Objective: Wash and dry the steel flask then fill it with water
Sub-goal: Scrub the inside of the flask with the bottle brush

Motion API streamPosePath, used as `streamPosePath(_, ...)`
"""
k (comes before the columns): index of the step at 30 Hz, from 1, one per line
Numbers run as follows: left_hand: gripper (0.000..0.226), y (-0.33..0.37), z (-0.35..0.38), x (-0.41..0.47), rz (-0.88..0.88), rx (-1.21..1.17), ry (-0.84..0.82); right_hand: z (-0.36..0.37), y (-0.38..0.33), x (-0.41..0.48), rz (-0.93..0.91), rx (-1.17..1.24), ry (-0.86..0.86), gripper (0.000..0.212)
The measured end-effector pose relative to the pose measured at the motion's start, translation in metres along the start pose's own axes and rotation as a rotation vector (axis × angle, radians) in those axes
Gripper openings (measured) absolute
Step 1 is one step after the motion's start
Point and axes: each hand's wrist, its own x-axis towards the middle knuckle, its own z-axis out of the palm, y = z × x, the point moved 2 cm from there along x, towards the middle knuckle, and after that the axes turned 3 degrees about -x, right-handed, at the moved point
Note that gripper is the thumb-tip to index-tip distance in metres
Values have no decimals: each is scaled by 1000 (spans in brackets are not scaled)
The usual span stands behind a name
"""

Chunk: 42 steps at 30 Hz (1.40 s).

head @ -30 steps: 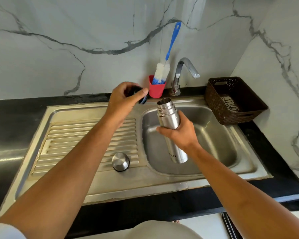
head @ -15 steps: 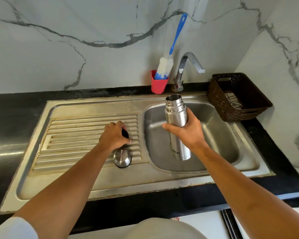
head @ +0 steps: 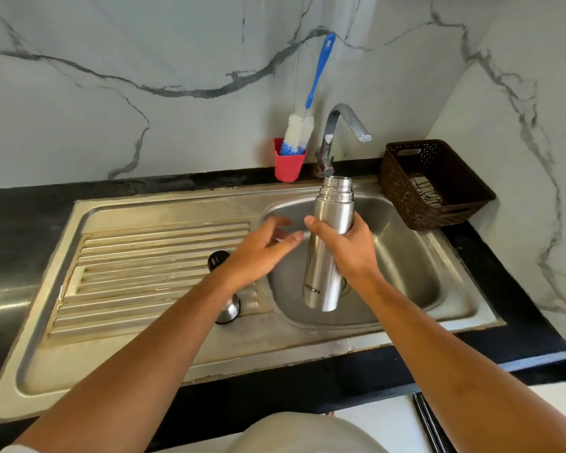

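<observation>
My right hand (head: 350,246) grips the steel flask (head: 327,276) around its upper body and holds it upright over the sink basin (head: 415,273), its mouth uncapped. My left hand (head: 262,250) hovers just left of the flask with fingers apart and nothing in it. On the ribbed drainboard (head: 151,266) sit a black inner cap (head: 217,259) and, nearer to me, a steel outer cap (head: 228,311), partly hidden by my left forearm. The tap (head: 340,125) stands behind the flask; no water runs from it.
A blue-handled bottle brush (head: 303,125) stands in a red cup (head: 288,165) left of the tap. A dark brown basket (head: 435,184) sits on the black counter at the right. Marble walls close the back and right side.
My left hand set the black cap down on the drainboard and has moved right toward the flask, now empty. The flask has stayed upright over the basin.
</observation>
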Motion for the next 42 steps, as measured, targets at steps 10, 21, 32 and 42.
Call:
streamPosePath(10,60,2,52,0,-166,-67,-360,-9,44,-17,400,180,60,79)
streamPosePath(21,46,0,64,7,-326,61,-471,-6,78,-26,739,252,14,72)
streamPosePath(32,63,24,60,27,-487,98,-510,-14,86,-10,835,371,-2,86)
streamPosePath(42,88,53,51,40,-475,-8,-622,-35,79,-1,895,596,-61,56)
